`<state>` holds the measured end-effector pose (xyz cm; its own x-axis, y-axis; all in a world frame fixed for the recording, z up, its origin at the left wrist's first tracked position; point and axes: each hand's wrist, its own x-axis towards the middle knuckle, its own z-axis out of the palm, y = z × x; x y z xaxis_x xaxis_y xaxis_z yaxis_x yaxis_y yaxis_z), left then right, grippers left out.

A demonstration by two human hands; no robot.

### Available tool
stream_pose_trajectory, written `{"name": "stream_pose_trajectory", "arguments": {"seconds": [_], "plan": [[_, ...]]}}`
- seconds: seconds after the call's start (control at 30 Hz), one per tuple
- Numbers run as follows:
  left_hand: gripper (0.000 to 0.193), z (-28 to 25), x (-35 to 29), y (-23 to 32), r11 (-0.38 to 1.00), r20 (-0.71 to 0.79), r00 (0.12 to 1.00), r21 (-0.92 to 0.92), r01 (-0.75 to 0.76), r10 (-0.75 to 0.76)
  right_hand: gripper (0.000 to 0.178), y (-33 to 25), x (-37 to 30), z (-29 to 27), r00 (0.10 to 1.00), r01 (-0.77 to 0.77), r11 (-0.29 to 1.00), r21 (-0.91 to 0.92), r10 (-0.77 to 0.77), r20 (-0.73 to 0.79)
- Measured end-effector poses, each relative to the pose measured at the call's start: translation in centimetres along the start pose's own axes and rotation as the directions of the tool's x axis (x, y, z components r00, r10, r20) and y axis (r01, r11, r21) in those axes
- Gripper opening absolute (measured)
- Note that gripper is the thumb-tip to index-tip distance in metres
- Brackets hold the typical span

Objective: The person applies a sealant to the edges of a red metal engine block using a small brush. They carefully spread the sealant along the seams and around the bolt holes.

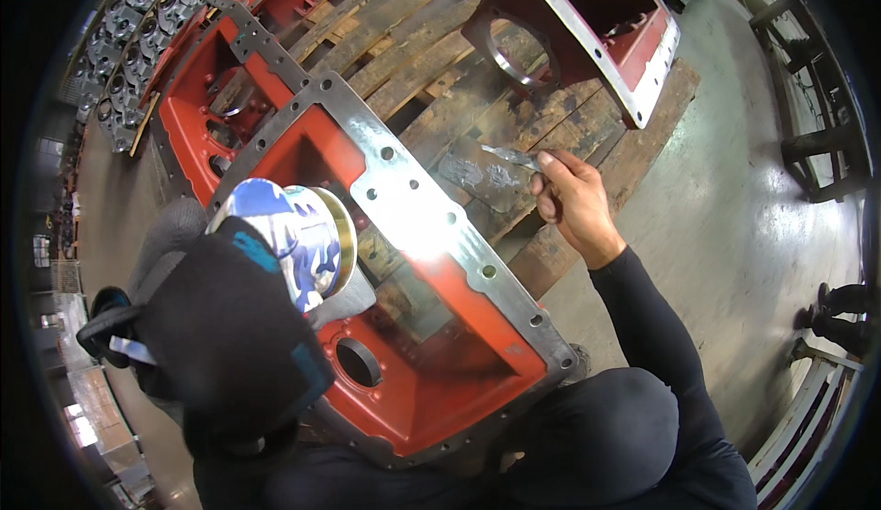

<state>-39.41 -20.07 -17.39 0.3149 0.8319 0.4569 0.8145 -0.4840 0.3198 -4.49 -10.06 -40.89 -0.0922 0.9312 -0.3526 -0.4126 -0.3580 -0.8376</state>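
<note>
My right hand (576, 200) is closed round a thin, narrow spatula (507, 154) smeared with grey. Its tip is over a flat plate (503, 200) carrying patches of grey paste, which lies on the wooden pallet. Left of this hand is a large red cast housing (496, 356) with a bare metal flange (381, 148) drilled with bolt holes. Above the housing's opening is a round blue-and-white camouflage-patterned object (292, 235) with a gold-coloured rim. A dark cloth shape (248, 327) with teal marks covers the left side. I cannot make out my left hand.
More red housings stand at the far left (206, 97) and far right (633, 42) of the slatted wooden pallet (422, 15). Grey metal castings (138, 28) are stacked at the left edge. A person's dark shoes (812, 315) and a slatted rack (808, 409) are at the right.
</note>
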Motion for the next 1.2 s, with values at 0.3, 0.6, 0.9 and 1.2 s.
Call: {"name": "stream_pose_trajectory", "arguments": {"seconds": [0.3, 0.6, 0.9, 1.2], "plan": [[0.046, 0.4, -0.1, -0.3, 0.995, -0.085, 0.996, -0.085, -0.049, 0.041, 0.034, -5.2, -5.0, 2.6, 0.980, 0.183, 0.982, -0.051, -0.178, 0.085], [0.046, 0.0, -0.3, -0.6, 0.993, -0.088, 0.994, -0.098, -0.071, 0.062, 0.026, -0.4, -0.9, 0.6, 0.974, 0.065, 0.825, -0.562, -0.175, -0.144], [0.045, -0.8, 0.1, -0.1, 0.999, -0.017, 0.999, -0.017, -0.049, 0.048, 0.035, 2.7, 1.7, 0.6, 0.989, 0.066, 0.801, -0.594, -0.130, -0.066], [0.045, -0.5, 0.7, 0.1, 0.999, 0.023, 0.999, 0.022, -0.028, 0.027, 0.032, 3.0, 2.1, 1.2, 0.981, 0.087, 0.754, -0.651, -0.177, -0.074]]}}
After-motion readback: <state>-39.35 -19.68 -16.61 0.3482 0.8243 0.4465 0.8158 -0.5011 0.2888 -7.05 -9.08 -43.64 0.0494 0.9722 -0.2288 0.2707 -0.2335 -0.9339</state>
